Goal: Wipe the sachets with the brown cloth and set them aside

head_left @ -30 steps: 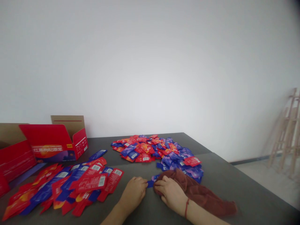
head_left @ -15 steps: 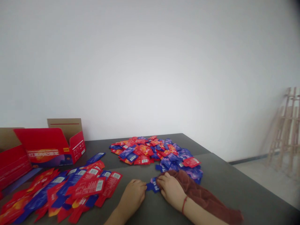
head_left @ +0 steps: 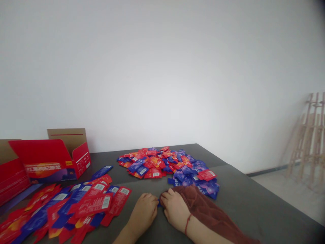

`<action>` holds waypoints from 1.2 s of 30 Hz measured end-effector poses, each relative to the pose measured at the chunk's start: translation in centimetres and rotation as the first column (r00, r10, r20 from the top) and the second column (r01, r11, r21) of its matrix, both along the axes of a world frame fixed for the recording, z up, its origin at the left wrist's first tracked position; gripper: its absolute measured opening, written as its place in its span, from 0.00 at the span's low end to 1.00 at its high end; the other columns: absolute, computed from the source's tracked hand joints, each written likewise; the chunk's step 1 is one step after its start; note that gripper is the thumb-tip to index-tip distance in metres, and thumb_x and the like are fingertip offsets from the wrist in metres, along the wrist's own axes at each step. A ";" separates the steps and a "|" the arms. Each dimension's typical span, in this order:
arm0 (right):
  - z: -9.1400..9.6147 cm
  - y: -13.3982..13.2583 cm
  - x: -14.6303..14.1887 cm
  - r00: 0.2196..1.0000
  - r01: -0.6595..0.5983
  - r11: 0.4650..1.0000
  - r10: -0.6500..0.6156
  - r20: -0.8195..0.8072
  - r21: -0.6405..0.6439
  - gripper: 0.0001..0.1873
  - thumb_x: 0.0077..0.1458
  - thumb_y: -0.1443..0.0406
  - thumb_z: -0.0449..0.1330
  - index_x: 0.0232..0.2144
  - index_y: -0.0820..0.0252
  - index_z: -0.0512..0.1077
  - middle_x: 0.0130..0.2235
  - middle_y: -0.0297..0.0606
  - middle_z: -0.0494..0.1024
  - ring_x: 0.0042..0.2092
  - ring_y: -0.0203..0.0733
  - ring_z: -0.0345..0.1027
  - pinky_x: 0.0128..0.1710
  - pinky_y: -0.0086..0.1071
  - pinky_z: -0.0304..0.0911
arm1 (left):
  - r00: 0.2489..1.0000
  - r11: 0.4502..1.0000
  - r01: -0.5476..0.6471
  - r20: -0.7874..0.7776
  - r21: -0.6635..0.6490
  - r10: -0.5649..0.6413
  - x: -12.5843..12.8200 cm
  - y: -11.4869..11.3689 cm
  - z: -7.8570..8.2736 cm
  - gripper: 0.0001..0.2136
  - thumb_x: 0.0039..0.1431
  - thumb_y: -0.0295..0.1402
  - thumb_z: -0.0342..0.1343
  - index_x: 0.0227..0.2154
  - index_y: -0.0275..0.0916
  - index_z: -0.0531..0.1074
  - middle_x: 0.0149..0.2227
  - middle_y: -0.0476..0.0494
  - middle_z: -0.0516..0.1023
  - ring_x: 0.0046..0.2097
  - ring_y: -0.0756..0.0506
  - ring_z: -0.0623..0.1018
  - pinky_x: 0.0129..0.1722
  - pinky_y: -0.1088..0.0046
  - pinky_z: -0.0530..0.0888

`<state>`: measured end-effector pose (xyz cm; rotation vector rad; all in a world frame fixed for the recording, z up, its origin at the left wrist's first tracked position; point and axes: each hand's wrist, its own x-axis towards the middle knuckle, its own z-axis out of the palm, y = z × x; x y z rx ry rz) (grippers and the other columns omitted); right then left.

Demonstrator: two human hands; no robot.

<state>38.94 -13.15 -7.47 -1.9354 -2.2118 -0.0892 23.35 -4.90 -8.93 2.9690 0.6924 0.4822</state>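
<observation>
My left hand (head_left: 144,210) is closed, its fingertips pinching the edge of a blue packet (head_left: 159,203) on the table. Only a sliver of that packet shows. A brown cloth (head_left: 208,207) covers the rest, bunched under my right hand (head_left: 175,209), whose curled fingers press it down close to my left fingertips. The cloth trails back beneath my right forearm, which wears a red cord at the wrist. Just beyond the cloth lies a pile of blue and purple packets (head_left: 186,176) mixed with red ones.
Left of my hands, red and blue packets (head_left: 92,205) with barcodes lie spread in a loose heap. Behind them stands an open red carton (head_left: 43,152), with a second one (head_left: 12,184) beside it. The dark table (head_left: 246,200) meets a white wall. Wooden racks (head_left: 311,139) lean at the far right.
My right hand has slid left with the brown cloth, covering most of the blue packet that showed between my hands. My left hand has hardly moved.
</observation>
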 end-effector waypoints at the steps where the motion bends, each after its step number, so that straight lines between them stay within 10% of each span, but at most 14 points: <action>1: -0.1 -0.5 0.1 0.999 -0.036 0.999 0.036 -0.019 -0.005 0.17 0.52 0.68 0.54 0.45 0.60 0.71 0.48 0.40 0.74 0.49 0.48 0.60 0.47 0.39 0.57 | 1.000 1.000 -0.001 -0.002 0.003 0.001 0.0 0.0 0.0 0.11 0.60 0.23 0.47 0.37 0.39 0.73 0.40 0.42 0.77 0.43 0.42 0.74 0.48 0.63 0.65; 5: -0.7 -2.7 2.5 0.993 -0.066 0.998 0.066 -0.102 0.006 0.23 0.53 0.68 0.54 0.52 0.54 0.68 0.54 0.34 0.70 0.51 0.46 0.59 0.50 0.36 0.56 | 1.000 1.000 0.007 0.022 -0.001 -0.007 0.0 0.0 0.0 0.11 0.60 0.23 0.47 0.38 0.40 0.74 0.40 0.43 0.77 0.44 0.42 0.73 0.49 0.63 0.65; 11: -0.1 -1.7 4.9 0.971 0.226 0.973 -0.220 -0.095 0.055 0.15 0.54 0.71 0.51 0.40 0.59 0.75 0.43 0.43 0.75 0.48 0.47 0.62 0.48 0.35 0.58 | 1.000 1.000 0.000 0.021 -0.011 0.001 0.0 0.0 0.1 0.11 0.59 0.22 0.48 0.36 0.40 0.74 0.39 0.44 0.77 0.43 0.42 0.74 0.46 0.64 0.65; 20: -1.0 -0.7 0.2 0.991 -0.031 0.999 0.035 -0.130 0.034 0.17 0.53 0.66 0.55 0.46 0.56 0.72 0.50 0.36 0.73 0.50 0.45 0.60 0.49 0.36 0.57 | 0.999 0.999 -0.045 0.009 -0.019 0.045 0.3 -0.2 -0.4 0.06 0.58 0.31 0.55 0.39 0.40 0.73 0.41 0.43 0.76 0.46 0.40 0.72 0.49 0.62 0.65; 28: -1.9 -2.7 6.2 0.944 0.296 0.947 -0.270 -0.188 0.126 0.19 0.54 0.71 0.51 0.46 0.57 0.74 0.45 0.40 0.75 0.48 0.46 0.63 0.50 0.34 0.59 | 0.998 0.997 -0.061 -0.009 -0.045 0.060 0.0 -0.4 0.1 0.10 0.59 0.31 0.55 0.43 0.39 0.73 0.44 0.42 0.76 0.47 0.39 0.73 0.48 0.61 0.66; 36: -2.5 -3.3 6.6 0.948 0.245 0.950 -0.194 -0.251 0.191 0.20 0.52 0.72 0.53 0.45 0.56 0.75 0.45 0.38 0.75 0.48 0.44 0.64 0.51 0.32 0.59 | 0.995 0.997 -0.013 -0.097 0.075 0.020 2.1 -1.0 0.6 0.14 0.59 0.27 0.53 0.48 0.35 0.71 0.52 0.35 0.73 0.52 0.36 0.71 0.52 0.57 0.65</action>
